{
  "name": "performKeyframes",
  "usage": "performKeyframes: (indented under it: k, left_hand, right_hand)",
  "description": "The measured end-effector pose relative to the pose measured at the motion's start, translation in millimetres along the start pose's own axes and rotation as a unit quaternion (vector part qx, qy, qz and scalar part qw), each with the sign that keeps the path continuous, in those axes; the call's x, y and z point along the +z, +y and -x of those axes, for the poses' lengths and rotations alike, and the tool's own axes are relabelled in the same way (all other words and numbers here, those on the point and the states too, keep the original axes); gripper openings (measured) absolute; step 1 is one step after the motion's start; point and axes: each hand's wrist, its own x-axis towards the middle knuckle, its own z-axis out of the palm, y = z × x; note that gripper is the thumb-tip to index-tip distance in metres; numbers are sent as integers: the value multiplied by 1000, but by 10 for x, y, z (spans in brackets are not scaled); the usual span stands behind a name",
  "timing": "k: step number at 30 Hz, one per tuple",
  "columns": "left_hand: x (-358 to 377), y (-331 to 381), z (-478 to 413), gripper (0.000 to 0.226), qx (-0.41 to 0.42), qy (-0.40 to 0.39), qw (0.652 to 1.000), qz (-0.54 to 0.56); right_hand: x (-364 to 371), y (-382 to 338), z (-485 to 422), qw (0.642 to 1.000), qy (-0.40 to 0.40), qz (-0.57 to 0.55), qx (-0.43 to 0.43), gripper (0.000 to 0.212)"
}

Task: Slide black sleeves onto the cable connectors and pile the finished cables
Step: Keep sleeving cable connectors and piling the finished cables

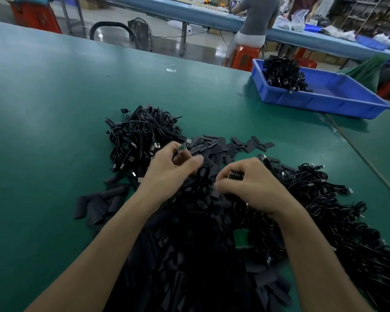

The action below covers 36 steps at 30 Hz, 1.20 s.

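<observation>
head: flat matte black sleeves (214, 140)

This is a factory assembly floor, a workshop for hand-finishing parts in bulk. A long green table (54, 97) carries heaps of identical black cables (142, 131) and loose black sleeves (234, 145), and a blue plastic bin (313, 102) holds more cables. Behind it a second long bench (167, 7) crosses the room, where a person (256, 19) sits on a red stool (245, 56) beside bags of parts (298, 18), with stock shelves (369, 14) at the far right.
</observation>
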Motion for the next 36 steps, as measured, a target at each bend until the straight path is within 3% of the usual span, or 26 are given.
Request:
performKeyframes:
  k: [2, 5, 7, 10, 14, 18, 22, 26, 29, 33, 36]
  left_hand:
    - [13, -25, 12, 38, -22, -61, 996, -54]
    - [54, -32, 35, 20, -11, -126, 992, -25]
    - [64, -21, 45, 19, -5, -134, 991, -1]
    - [76, -8, 63, 38, -12, -120, 992, 40]
    - [94, -51, 50, 38, 3, -137, 990, 17]
    - [105, -59, 47, 31, 25, -143, 988, 61]
    - [116, -70, 47, 32, 97, -87, 990, 47]
    - [94, -68, 33, 29, 96, -52, 992, 69]
    - [58, -57, 19, 28, 113, -70, 989, 59]
    - [108, -83, 26, 33, 97, -95, 989, 55]
    - [150, -65, 63, 35, 121, -51, 990, 47]
  right_hand:
    - [2, 14, -15, 995, 34, -90, 14, 4]
    - [24, 31, -15, 983, 55, -176, 24, 20]
    - [29, 27, 2, 977, 68, -203, 19, 24]
    - [15, 61, 12, 977, 130, -166, 5, 18]
    - [46, 93, 1, 977, 193, -89, -16, 9]
    - [70, 91, 17, 977, 169, -128, -29, 3]
    - [49, 86, 13, 980, 147, -135, -19, 14]
    - [5, 82, 16, 985, 122, -120, -21, 10]
    - [13, 70, 23, 990, 93, -98, -45, 8]
    - [34, 31, 11, 987, 115, -95, -65, 13]
    - [-1, -9, -1, 992, 88, -70, -63, 13]
